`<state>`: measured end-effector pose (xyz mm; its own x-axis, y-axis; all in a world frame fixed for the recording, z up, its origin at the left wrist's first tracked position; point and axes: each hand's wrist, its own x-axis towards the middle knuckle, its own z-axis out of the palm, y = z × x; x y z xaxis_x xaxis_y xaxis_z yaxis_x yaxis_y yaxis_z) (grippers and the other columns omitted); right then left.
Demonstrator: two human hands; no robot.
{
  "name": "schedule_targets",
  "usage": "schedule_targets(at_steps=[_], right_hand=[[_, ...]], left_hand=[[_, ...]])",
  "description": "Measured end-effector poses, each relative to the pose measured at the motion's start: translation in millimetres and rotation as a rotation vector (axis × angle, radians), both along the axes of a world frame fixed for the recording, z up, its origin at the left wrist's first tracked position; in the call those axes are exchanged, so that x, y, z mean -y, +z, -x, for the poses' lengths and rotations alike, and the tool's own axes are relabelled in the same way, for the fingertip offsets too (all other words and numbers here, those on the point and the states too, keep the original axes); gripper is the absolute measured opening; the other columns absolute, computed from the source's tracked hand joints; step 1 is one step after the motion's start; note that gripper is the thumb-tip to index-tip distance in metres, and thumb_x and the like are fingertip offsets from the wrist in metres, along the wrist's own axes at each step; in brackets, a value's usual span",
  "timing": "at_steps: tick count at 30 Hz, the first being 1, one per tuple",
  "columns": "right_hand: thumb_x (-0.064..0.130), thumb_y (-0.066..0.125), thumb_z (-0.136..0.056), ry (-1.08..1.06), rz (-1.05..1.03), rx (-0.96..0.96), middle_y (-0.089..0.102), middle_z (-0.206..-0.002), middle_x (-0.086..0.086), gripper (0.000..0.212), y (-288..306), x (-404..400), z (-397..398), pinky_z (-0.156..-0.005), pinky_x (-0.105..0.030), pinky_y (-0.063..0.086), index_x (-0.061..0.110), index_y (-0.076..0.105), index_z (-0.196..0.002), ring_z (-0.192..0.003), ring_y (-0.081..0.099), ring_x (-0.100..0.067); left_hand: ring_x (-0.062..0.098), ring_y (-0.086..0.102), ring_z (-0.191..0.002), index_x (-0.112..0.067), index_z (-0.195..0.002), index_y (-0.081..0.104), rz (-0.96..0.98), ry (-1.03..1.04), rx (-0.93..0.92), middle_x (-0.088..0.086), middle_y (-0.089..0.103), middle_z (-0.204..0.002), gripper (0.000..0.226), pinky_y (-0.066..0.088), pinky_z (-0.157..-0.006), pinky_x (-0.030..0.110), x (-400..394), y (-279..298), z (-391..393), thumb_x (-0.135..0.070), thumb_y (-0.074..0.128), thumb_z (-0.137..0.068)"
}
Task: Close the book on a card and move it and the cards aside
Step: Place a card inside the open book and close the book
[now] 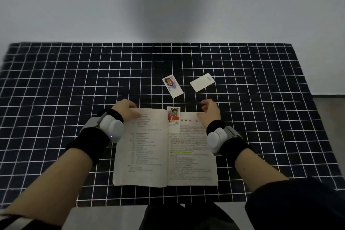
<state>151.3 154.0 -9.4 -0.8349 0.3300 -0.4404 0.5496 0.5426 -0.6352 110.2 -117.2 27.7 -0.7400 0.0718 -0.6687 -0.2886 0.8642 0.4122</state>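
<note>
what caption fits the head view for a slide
Both hands, left and right, rest at the top of an open book with a card at its spine; two more cards lie beyond.

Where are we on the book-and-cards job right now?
Early. Done: one picture card lies in the open book by the spine, its top edge poking past the page. In hand: the left hand and right hand rest at the book's top corners; it is not closed yet. Left: close it, then move it, the second picture card and the white card aside.
</note>
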Motion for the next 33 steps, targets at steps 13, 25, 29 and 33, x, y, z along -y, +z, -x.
schedule_targets(at_steps=[13,25,29,33], right_hand=[[-0.003,0.060,-0.079,-0.163,0.165,0.146,0.058,-0.100,-0.009,0.050,-11,-44,-27,-0.093,-0.039,0.049,0.004,0.045,-0.127,-0.104,0.059,-0.030],[-0.004,0.057,-0.083,-0.219,0.290,0.227,0.058,-0.088,-0.010,0.047,-21,-68,-45,-0.060,-0.025,0.047,0.004,0.042,-0.127,-0.067,0.058,-0.018],[-0.003,0.059,-0.082,-0.226,0.311,0.253,0.057,-0.087,-0.009,0.044,-22,-64,-44,-0.069,-0.034,0.052,0.005,0.044,-0.122,-0.066,0.059,-0.018],[0.005,0.060,-0.083,-0.240,0.334,0.260,0.057,-0.100,-0.019,0.029,-18,-58,-43,-0.062,-0.034,0.052,0.009,0.043,-0.106,-0.074,0.060,-0.026]], left_hand=[[0.013,0.062,-0.074,-0.008,-0.100,0.064,-0.506,-0.009,0.124,0.001,0.066,-0.083,0.024,0.050,-0.069,0.020,-68,18,-8,-0.026,0.055,-0.086],[0.022,0.058,-0.082,-0.006,-0.126,0.049,-0.549,0.116,0.308,0.017,0.060,-0.109,0.041,0.046,-0.073,0.023,-116,-21,-39,-0.026,0.028,-0.097],[0.010,0.060,-0.063,-0.001,-0.118,0.056,-0.447,0.086,0.119,0.015,0.063,-0.094,0.032,0.050,-0.059,0.012,-101,-31,-41,-0.005,0.044,-0.089],[0.031,0.063,-0.089,-0.007,-0.101,0.060,-0.261,0.217,-0.049,0.019,0.066,-0.096,0.020,0.053,-0.082,0.039,-87,-40,-43,-0.006,0.053,-0.082]])
